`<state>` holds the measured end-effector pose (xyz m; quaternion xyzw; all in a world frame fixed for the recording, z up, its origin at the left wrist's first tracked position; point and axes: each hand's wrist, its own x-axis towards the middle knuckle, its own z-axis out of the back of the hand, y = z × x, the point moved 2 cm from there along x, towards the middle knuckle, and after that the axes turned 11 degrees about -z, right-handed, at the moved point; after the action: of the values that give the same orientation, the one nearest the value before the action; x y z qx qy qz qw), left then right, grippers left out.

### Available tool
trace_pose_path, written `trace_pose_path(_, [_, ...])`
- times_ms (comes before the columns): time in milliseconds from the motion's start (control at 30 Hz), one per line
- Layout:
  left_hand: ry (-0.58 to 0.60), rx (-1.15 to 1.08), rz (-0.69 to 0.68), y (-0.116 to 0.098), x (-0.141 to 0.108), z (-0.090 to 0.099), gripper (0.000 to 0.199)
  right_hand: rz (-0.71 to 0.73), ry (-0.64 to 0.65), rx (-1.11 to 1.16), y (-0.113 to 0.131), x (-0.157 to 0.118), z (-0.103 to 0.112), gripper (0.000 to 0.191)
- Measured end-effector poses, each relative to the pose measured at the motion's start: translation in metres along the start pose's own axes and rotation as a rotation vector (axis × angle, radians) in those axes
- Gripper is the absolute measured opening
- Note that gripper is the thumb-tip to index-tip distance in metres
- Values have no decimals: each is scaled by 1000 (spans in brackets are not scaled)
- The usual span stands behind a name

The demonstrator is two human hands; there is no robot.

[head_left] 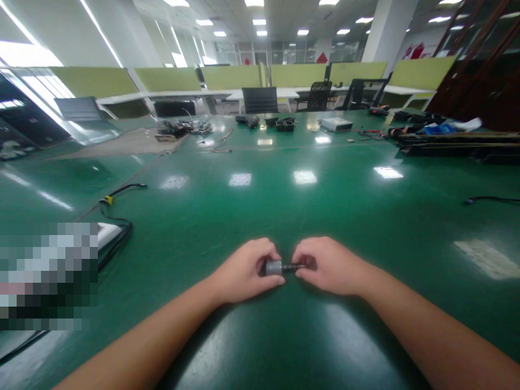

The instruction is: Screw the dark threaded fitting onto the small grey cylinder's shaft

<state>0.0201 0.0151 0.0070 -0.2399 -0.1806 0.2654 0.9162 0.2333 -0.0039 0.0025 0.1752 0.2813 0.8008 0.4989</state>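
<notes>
Grey cylinder [274, 267] sits pinched in our left grip [247, 271], dark rod [289, 267] in our right grip [328, 266]; we'd better keep 'em aligned.

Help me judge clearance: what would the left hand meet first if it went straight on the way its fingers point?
Most likely the right hand, across a narrow gap; the dark shaft running from the grey cylinder spans that gap. Depth is unclear here.

A short grey cylinder [274, 267], its thin dark rod [289, 267] extending right, sits level between the fingers [273, 281].
</notes>
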Motion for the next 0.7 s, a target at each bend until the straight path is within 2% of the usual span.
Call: trace_pose_path(700, [18, 15, 2, 0, -1, 0, 24, -67, 35, -14, -7, -4, 12, 10])
